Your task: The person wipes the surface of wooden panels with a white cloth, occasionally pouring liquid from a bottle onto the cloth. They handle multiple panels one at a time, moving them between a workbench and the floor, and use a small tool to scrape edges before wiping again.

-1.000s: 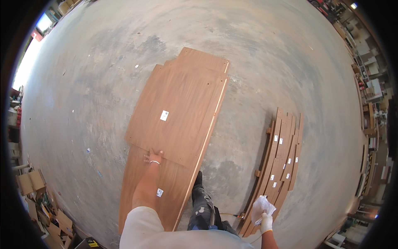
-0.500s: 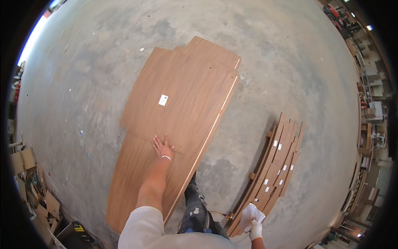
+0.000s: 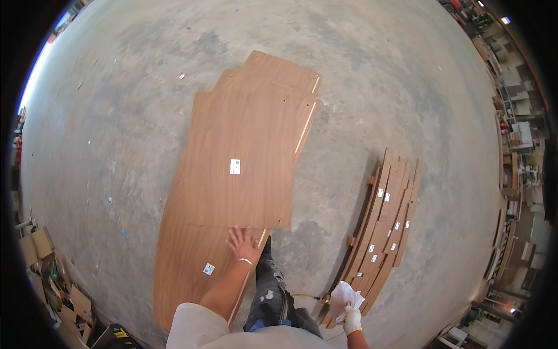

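Note:
A wood-grain panel with a white label lies on top of other brown panels. It sits askew over the lower panel, whose own white label shows beside my left forearm. My bare left hand rests with fingers spread at the near edge of the top panel, its palm over the lower panel. A white band circles that wrist. My right hand, in a white glove, is closed on a crumpled white cloth beside the near end of the narrow boards.
Several long narrow brown boards with small labels lie stacked on the right, raised on wooden blocks. A thin hose with a metal fitting runs near my legs. Cardboard and scrap fill the lower left. Shelves and goods line the far right.
The top panel has turned and slid across the one below, uncovering the lower panel's label and moving its near right corner outward. My left hand has shifted to its near edge.

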Available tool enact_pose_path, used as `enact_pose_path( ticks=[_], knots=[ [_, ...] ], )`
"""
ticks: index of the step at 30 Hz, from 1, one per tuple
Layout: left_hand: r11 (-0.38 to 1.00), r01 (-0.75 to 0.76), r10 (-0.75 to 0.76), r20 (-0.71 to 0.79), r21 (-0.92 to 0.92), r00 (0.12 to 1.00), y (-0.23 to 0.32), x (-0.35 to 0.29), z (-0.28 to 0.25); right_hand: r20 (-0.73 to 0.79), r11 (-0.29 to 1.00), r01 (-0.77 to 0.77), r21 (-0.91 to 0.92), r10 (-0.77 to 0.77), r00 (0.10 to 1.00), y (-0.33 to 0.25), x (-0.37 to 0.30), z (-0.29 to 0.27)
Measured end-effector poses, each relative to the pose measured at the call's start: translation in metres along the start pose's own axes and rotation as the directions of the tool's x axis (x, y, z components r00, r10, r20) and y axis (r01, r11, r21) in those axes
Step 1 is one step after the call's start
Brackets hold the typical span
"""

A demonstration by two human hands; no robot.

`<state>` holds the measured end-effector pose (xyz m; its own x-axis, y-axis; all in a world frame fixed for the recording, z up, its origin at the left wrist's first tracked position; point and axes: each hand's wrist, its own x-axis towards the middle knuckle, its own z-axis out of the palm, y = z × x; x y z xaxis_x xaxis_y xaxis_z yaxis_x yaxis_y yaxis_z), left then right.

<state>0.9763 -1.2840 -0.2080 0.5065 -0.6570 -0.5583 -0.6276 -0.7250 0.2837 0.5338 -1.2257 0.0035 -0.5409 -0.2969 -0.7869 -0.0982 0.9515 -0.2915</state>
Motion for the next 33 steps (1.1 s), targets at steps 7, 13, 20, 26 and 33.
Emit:
enact_pose_path(
  ticks=[7,13,20,26,33],
  knots=[
    [0.663,0.559,-0.718,-0.214,-0.497,0.662,-0.038,0.125,-0.023,0.001,0.998,0.019,-0.056,-0.019,1.000,0.011,-0.002,-0.003],
    [0.851,0.421,-0.516,-0.346,-0.315,0.784,-0.047,0.171,-0.059,0.022,0.999,0.038,-0.008,-0.038,0.999,0.010,-0.009,0.008],
    [0.926,0.327,-0.375,-0.364,-0.186,0.853,-0.054,0.195,-0.097,-0.002,0.996,0.052,-0.076,-0.052,0.999,-0.026,0.003,0.016],
    [0.863,0.458,-0.504,-0.280,-0.215,0.817,-0.021,0.167,-0.083,0.025,0.995,0.052,-0.086,-0.050,0.998,-0.030,0.014,0.025],
    [0.840,0.484,-0.539,-0.275,-0.244,0.796,-0.007,0.180,-0.086,-0.019,0.997,0.078,-0.021,-0.078,0.997,-0.008,0.012,0.003]
  ],
)
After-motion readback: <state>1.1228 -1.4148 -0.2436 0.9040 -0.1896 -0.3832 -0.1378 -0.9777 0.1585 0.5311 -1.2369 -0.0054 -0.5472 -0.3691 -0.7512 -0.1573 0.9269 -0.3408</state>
